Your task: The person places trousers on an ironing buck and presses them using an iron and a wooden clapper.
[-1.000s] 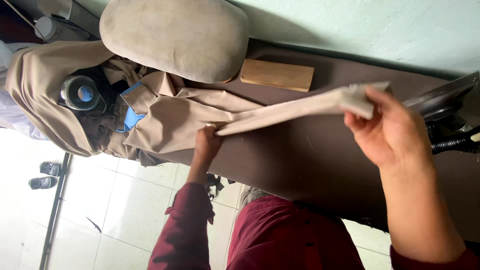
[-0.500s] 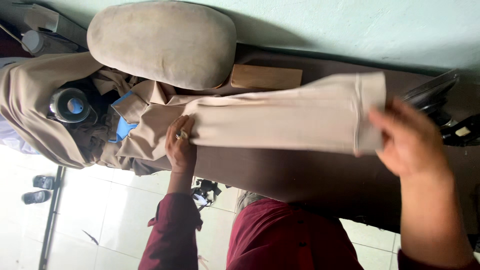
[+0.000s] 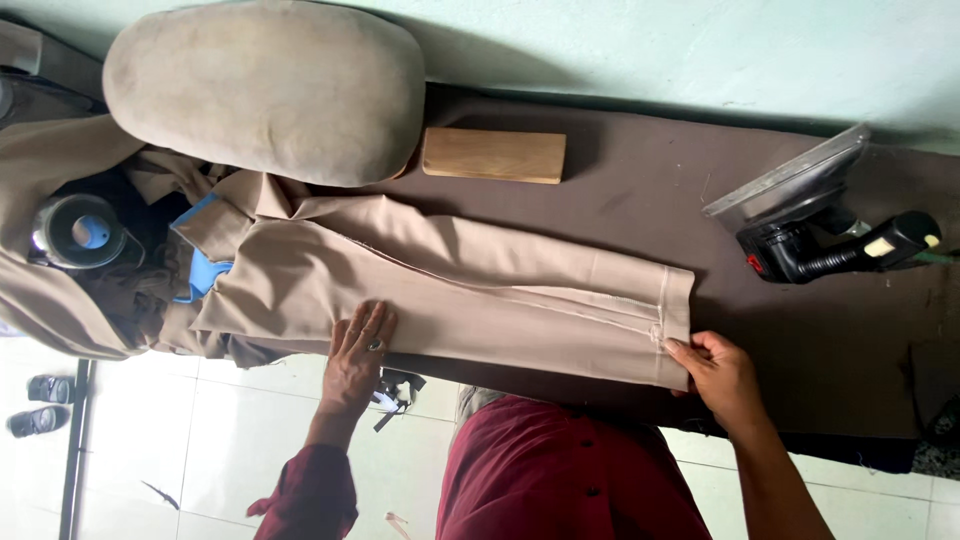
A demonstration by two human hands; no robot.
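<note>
A beige trouser leg lies flat along a dark brown ironing table. My left hand presses palm-down on the cloth near the table's front edge, fingers spread, a ring on one finger. My right hand pinches the hem corner of the leg at the front right. The rest of the beige garment is bunched at the left end of the table, with a blue patch showing in it.
A padded beige pressing cushion sits at the back left, a wooden block beside it. A black-handled iron rests at the right. A round metal cup stands on the bunched cloth. Sandals lie on the tiled floor.
The trouser leg, held up in the air before, now lies flat on the table. My right hand came down to the hem corner, and my left hand moved right and flattened on the cloth.
</note>
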